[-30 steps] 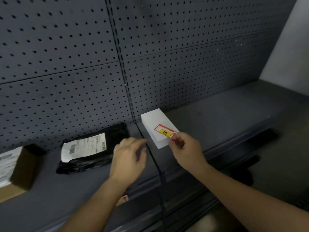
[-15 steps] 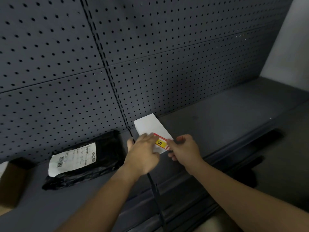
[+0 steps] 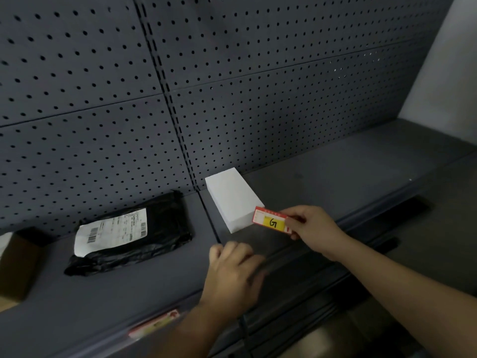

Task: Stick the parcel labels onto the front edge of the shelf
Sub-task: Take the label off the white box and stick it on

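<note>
My right hand (image 3: 311,224) pinches a red label with a yellow patch marked "5" (image 3: 271,220) by its right end, holding it just in front of a white box (image 3: 232,196) on the dark shelf (image 3: 348,171). My left hand (image 3: 233,273) hovers palm down over the shelf near its front edge (image 3: 291,257), fingers loosely curled, holding nothing. Another red label (image 3: 154,324) is stuck on the front edge at lower left, partly hidden by my left forearm.
A black bag parcel with a white shipping label (image 3: 129,236) lies left of the white box. A brown cardboard box (image 3: 15,264) sits at the far left. Dark pegboard (image 3: 232,86) backs the shelf. A white wall (image 3: 449,73) is at the right.
My left hand has let go of the label and dropped towards the shelf's front edge. My right hand has carried the label rightwards and slightly down, off the white box.
</note>
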A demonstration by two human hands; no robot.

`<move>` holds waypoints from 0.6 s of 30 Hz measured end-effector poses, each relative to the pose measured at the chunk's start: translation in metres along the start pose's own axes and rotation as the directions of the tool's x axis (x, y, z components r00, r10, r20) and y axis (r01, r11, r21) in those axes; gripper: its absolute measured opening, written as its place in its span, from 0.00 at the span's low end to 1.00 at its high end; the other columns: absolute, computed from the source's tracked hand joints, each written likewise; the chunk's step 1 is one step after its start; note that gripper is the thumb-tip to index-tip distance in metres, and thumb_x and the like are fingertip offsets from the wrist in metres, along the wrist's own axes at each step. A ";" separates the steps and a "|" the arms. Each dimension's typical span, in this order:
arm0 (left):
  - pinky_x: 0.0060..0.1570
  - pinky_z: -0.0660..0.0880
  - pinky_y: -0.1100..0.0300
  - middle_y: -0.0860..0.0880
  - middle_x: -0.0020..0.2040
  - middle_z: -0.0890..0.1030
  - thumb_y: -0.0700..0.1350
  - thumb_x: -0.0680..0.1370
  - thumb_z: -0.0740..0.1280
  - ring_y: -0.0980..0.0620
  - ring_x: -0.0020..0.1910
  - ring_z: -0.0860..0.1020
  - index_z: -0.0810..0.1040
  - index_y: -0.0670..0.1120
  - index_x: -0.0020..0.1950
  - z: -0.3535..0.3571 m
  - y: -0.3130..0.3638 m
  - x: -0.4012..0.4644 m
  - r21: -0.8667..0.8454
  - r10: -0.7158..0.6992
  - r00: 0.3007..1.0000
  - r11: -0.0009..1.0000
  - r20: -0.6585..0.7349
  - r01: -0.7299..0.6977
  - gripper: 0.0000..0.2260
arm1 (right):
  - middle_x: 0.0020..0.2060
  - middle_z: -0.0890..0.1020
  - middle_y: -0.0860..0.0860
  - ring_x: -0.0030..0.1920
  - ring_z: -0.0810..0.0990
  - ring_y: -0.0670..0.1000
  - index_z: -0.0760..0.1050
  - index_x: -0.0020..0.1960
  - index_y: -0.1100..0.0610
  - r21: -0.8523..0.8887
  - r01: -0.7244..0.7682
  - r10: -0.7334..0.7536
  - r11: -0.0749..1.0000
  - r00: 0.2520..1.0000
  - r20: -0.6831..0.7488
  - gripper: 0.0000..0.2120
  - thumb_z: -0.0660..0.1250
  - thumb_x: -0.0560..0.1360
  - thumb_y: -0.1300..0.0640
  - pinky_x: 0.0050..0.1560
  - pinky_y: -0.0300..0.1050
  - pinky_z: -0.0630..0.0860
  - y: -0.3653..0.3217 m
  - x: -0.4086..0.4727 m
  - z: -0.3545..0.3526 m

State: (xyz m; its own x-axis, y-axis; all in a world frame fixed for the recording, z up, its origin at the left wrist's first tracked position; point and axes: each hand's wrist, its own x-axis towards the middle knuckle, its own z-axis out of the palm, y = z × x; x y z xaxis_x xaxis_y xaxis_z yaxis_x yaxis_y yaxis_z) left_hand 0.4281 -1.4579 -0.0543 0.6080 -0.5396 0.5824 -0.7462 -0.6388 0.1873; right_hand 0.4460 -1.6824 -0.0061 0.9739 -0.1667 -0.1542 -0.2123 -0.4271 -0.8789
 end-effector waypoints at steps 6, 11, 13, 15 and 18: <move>0.44 0.59 0.53 0.51 0.48 0.77 0.50 0.73 0.72 0.47 0.45 0.72 0.81 0.51 0.57 0.018 0.000 -0.017 0.209 0.136 0.991 0.969 0.002 -0.134 0.13 | 0.45 0.82 0.44 0.45 0.81 0.44 0.80 0.50 0.47 -0.155 0.101 -0.091 0.983 0.993 0.072 0.07 0.69 0.76 0.58 0.46 0.43 0.80 0.007 -0.010 -0.007; 0.46 0.61 0.51 0.49 0.52 0.79 0.48 0.72 0.74 0.46 0.49 0.72 0.81 0.50 0.59 0.029 0.001 -0.021 0.301 0.157 0.987 0.943 -0.027 -0.141 0.15 | 0.46 0.81 0.41 0.49 0.79 0.41 0.79 0.51 0.45 -0.224 0.199 -0.183 0.954 0.979 0.093 0.06 0.69 0.77 0.56 0.47 0.36 0.76 0.007 -0.016 -0.008; 0.47 0.61 0.51 0.48 0.55 0.77 0.44 0.70 0.74 0.45 0.51 0.72 0.81 0.49 0.59 0.035 0.003 -0.024 0.331 0.163 0.986 0.933 -0.033 -0.143 0.18 | 0.46 0.81 0.40 0.48 0.78 0.40 0.79 0.51 0.46 -0.237 0.227 -0.210 0.945 0.973 0.094 0.06 0.68 0.77 0.56 0.46 0.35 0.75 0.007 -0.017 -0.008; 0.47 0.60 0.51 0.47 0.57 0.73 0.41 0.70 0.73 0.45 0.52 0.72 0.82 0.48 0.59 0.041 0.007 -0.025 0.350 0.165 0.984 0.927 -0.063 -0.132 0.17 | 0.46 0.81 0.40 0.48 0.78 0.40 0.79 0.51 0.46 -0.245 0.246 -0.229 0.938 0.969 0.097 0.06 0.68 0.77 0.56 0.46 0.36 0.75 0.009 -0.017 -0.009; 0.46 0.60 0.51 0.47 0.58 0.72 0.40 0.72 0.67 0.45 0.53 0.71 0.82 0.47 0.57 0.046 0.012 -0.025 0.370 0.160 0.981 0.923 -0.112 -0.108 0.15 | 0.47 0.80 0.41 0.49 0.78 0.41 0.79 0.51 0.45 -0.255 0.262 -0.239 0.931 0.964 0.116 0.07 0.68 0.77 0.57 0.47 0.36 0.75 0.012 -0.018 -0.010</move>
State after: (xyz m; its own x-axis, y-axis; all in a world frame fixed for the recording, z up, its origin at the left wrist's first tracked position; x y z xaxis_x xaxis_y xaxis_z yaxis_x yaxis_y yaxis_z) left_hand 0.4162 -1.4770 -0.1033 0.4463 -0.5700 0.6898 -0.6542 -0.7338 -0.1831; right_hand 0.4252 -1.6935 -0.0092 0.9990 0.0447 0.0090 0.0366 -0.6678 -0.7434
